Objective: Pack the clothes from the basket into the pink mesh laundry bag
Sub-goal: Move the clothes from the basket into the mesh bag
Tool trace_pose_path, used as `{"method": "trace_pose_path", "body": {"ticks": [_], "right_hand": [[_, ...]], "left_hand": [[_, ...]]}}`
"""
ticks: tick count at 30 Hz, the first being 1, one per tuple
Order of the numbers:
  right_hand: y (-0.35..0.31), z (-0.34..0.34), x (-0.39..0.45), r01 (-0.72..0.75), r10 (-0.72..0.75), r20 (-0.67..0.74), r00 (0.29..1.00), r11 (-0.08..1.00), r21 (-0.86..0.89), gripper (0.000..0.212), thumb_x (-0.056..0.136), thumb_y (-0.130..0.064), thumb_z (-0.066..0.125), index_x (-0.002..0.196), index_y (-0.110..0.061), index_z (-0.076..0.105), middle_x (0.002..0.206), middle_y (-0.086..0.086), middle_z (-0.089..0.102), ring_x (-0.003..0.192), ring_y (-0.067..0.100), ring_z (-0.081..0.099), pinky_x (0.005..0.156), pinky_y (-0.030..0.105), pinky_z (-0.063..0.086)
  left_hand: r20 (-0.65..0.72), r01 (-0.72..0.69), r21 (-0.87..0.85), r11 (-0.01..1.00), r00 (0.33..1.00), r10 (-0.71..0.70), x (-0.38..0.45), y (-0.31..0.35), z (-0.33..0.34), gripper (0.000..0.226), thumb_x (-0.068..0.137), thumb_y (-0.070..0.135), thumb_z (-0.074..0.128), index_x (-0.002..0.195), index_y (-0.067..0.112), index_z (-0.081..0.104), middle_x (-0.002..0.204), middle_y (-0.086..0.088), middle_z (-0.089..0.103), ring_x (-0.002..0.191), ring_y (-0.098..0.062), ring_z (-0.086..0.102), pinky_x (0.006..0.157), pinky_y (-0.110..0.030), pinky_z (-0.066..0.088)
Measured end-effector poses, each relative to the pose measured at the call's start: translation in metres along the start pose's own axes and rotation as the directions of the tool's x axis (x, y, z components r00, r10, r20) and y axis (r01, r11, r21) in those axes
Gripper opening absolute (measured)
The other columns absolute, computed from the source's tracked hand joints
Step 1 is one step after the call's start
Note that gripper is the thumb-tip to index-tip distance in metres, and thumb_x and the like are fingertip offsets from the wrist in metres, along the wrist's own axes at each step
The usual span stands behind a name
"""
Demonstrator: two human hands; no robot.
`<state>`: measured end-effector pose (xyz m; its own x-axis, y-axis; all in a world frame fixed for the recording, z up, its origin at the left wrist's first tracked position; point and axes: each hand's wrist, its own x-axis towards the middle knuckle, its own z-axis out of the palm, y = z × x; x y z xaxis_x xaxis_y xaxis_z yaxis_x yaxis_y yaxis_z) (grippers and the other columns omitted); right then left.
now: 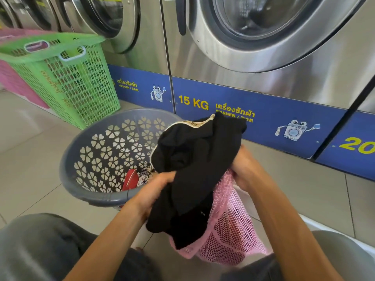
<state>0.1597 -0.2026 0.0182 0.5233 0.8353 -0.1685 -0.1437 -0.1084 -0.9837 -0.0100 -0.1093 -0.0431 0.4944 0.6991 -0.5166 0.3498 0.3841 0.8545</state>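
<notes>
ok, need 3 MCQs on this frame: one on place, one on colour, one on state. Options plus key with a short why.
1. Where is the grey basket relative to the pink bag?
A. To its left
B. To its right
C. Inside it

2. What colour is the garment that both hands hold?
A. White
B. Black
C. Green

3. How full is the grey basket?
A. Heaped over the rim
B. Nearly empty, a few items at the bottom
C. Covered by a lid

Key:
1 A: the basket sits left of the bag on the floor.
2 B: the cloth gripped by the left hand and right hand is black, with a pale trimmed edge at the top.
3 B: only a red item and a patterned cloth show low inside; the walls are bare.
</notes>
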Motion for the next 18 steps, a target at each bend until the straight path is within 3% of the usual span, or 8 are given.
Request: {"method": "trace_pose_path", "body": {"ticks": [1, 4, 6, 8, 11, 14, 16, 18], "right_hand": [[0.003, -0.001, 0.004, 0.019, -0.019, -0.023, 1.000, 1.000, -0.011, 0.020, 0.101, -0.026, 0.050, 0.103, -0.013, 0.065, 0.106, 0.016, 0.067, 0.106, 0.028, 0.062, 0.099, 0.052, 0.048], [0.006, 0.002, 0.006, 0.048, -0.056, -0.077, 0.995, 0.994, -0.099, 0.024, 0.102, -0.024, 0.046, 0.086, -0.015, 0.062, 0.087, 0.006, 0.063, 0.093, 0.020, 0.057, 0.083, 0.040, 0.049], [0.006, 0.006, 0.007, 0.041, -0.058, -0.120, 0.991, 0.990, -0.134, 0.031, 0.099, -0.041, 0.045, 0.104, -0.019, 0.067, 0.106, 0.000, 0.068, 0.104, 0.019, 0.060, 0.091, 0.038, 0.049], [0.004, 0.006, 0.009, -0.029, 0.013, -0.176, 0.984, 0.995, -0.091, 0.052, 0.094, -0.058, 0.044, 0.133, -0.025, 0.055, 0.132, -0.003, 0.060, 0.121, 0.020, 0.056, 0.107, 0.044, 0.042], [0.005, 0.003, 0.013, -0.139, 0.142, -0.071, 0.987, 0.989, 0.057, 0.055, 0.096, -0.055, 0.047, 0.141, -0.024, 0.047, 0.134, 0.002, 0.060, 0.117, 0.023, 0.061, 0.105, 0.047, 0.046], [0.011, 0.002, 0.014, -0.267, 0.270, 0.155, 0.950, 0.963, -0.043, 0.060, 0.094, -0.057, 0.046, 0.140, -0.018, 0.048, 0.131, 0.008, 0.064, 0.115, 0.025, 0.064, 0.104, 0.047, 0.046], [0.016, -0.002, 0.018, -0.282, 0.299, 0.153, 0.942, 0.951, -0.127, 0.067, 0.090, -0.064, 0.044, 0.139, -0.019, 0.048, 0.132, 0.007, 0.063, 0.115, 0.025, 0.064, 0.100, 0.047, 0.049], [0.016, -0.006, 0.021, -0.236, 0.251, 0.080, 0.965, 0.958, -0.162, 0.073, 0.086, -0.071, 0.041, 0.140, -0.023, 0.046, 0.137, 0.003, 0.059, 0.119, 0.025, 0.060, 0.102, 0.046, 0.047]], "left_hand": [[-0.001, -0.010, 0.105, 0.994, 1.000, 0.010, -0.002, 0.002, 0.002, 0.035, 0.094, 0.009, 0.056, 0.128, 0.000, 0.060, 0.059, 0.004, 0.074, 0.056, 0.006, 0.068, 0.051, -0.008, 0.050], [0.204, -0.072, 0.292, 0.954, 0.979, 0.011, -0.023, 0.009, 0.022, 0.028, 0.082, 0.010, 0.065, 0.109, 0.019, 0.067, 0.099, 0.006, 0.072, 0.096, -0.010, 0.067, 0.080, -0.022, 0.054], [0.228, -0.079, 0.577, 0.813, 0.971, -0.067, -0.026, 0.011, 0.031, 0.028, 0.080, 0.024, 0.065, 0.107, 0.025, 0.065, 0.106, 0.006, 0.067, 0.103, -0.011, 0.061, 0.087, -0.023, 0.049], [0.239, -0.107, 0.809, 0.579, 0.958, -0.157, -0.022, 0.007, 0.041, 0.048, 0.078, 0.032, 0.065, 0.125, 0.021, 0.063, 0.124, -0.003, 0.063, 0.112, -0.015, 0.057, 0.094, -0.024, 0.044], [0.243, -0.117, 0.892, 0.437, 0.938, -0.245, -0.026, 0.007, 0.053, 0.058, 0.090, 0.029, 0.062, 0.144, 0.013, 0.046, 0.149, -0.009, 0.046, 0.133, -0.022, 0.045, 0.104, -0.026, 0.035], [0.144, -0.037, 0.926, 0.376, 0.954, -0.261, -0.021, 0.017, 0.055, 0.048, 0.094, 0.030, 0.059, 0.136, 0.006, 0.054, 0.142, -0.013, 0.053, 0.132, -0.027, 0.050, 0.102, -0.030, 0.041], [0.082, -0.020, 0.959, 0.282, 0.974, -0.209, -0.022, 0.028, 0.053, 0.052, 0.094, 0.031, 0.060, 0.137, 0.003, 0.051, 0.144, -0.013, 0.050, 0.134, -0.028, 0.047, 0.105, -0.031, 0.039], [0.145, -0.100, 0.970, 0.221, 0.970, -0.195, -0.023, 0.033, 0.056, 0.055, 0.093, 0.030, 0.061, 0.140, 0.005, 0.049, 0.145, -0.012, 0.049, 0.133, -0.028, 0.047, 0.105, -0.031, 0.038]]}}
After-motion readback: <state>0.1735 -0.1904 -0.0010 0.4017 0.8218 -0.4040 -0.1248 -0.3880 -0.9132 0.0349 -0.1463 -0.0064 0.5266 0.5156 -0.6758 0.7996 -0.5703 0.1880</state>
